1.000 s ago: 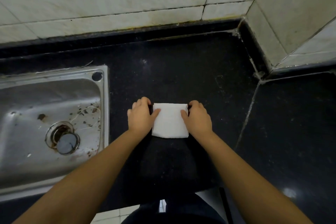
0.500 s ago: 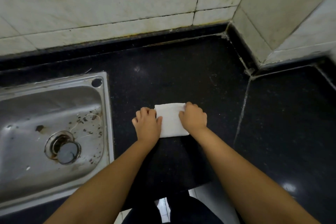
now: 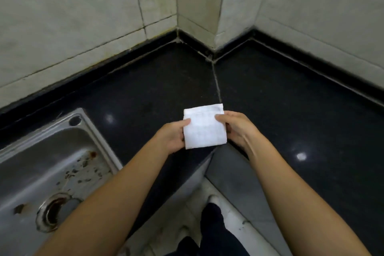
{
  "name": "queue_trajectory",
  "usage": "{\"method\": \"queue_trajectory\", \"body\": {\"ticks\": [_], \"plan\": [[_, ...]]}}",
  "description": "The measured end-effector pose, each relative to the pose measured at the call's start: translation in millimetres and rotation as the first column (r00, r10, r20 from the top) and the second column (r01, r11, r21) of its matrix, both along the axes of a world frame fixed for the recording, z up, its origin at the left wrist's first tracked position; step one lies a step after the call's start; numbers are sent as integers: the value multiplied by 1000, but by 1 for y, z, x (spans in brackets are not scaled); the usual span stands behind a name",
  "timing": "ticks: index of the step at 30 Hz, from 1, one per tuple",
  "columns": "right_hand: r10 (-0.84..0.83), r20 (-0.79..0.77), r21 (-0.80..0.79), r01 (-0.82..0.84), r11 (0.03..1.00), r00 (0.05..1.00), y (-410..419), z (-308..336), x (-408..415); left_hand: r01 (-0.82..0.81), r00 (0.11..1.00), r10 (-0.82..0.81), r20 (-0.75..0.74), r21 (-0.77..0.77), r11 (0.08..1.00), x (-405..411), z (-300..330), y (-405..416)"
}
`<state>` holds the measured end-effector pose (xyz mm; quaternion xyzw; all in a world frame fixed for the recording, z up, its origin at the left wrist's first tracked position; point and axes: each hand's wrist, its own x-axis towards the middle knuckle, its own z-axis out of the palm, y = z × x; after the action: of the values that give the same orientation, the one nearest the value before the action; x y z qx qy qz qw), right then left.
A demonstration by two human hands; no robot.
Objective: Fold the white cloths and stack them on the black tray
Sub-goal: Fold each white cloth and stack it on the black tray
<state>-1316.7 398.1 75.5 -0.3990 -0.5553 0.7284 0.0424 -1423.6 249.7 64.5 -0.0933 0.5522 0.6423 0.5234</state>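
White cloth (image 3: 204, 127): folded into a small square, held up over the front edge of the black counter (image 3: 291, 110), right of the steel sink (image 3: 52, 164). Left hand (image 3: 173, 137): thumb on top, pinching the left edge. Right hand (image 3: 236, 129): thumb on top, pinching the right edge.

Soft white cloth (image 3: 204, 127); glossy black stone counter (image 3: 291, 100); stained brushed metal sink (image 3: 41, 164); matt tiled wall (image 3: 72, 16)
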Motion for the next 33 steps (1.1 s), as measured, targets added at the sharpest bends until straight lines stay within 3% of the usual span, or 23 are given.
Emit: {"method": "queue_trajectory", "body": {"ticks": [3,8,15,21,24,28,33], "plan": [[-164,-16,-10,164,986,986,9,7,77,186,979,-184,89,-12,983,47,7,27],[-438,6,-13,439,899,899,16,15,232,475,880,-476,4,-57,878,154,13,82],[-749,10,26,749,662,662,-18,26,483,847,525,-850,-41,-69,527,373,24,141],[-922,24,-17,922,387,387,-68,42,706,970,239,-967,-86,-28,242,601,41,149],[-955,9,-51,954,295,296,-89,50,792,992,123,-985,-119,-18,126,696,50,150],[-982,-22,-57,981,187,186,-99,59,878,1000,28,-991,-129,-4,29,792,57,164],[-994,-93,-14,998,65,63,-72,68,971,1000,-23,-986,-168,14,-26,900,73,203]]}}
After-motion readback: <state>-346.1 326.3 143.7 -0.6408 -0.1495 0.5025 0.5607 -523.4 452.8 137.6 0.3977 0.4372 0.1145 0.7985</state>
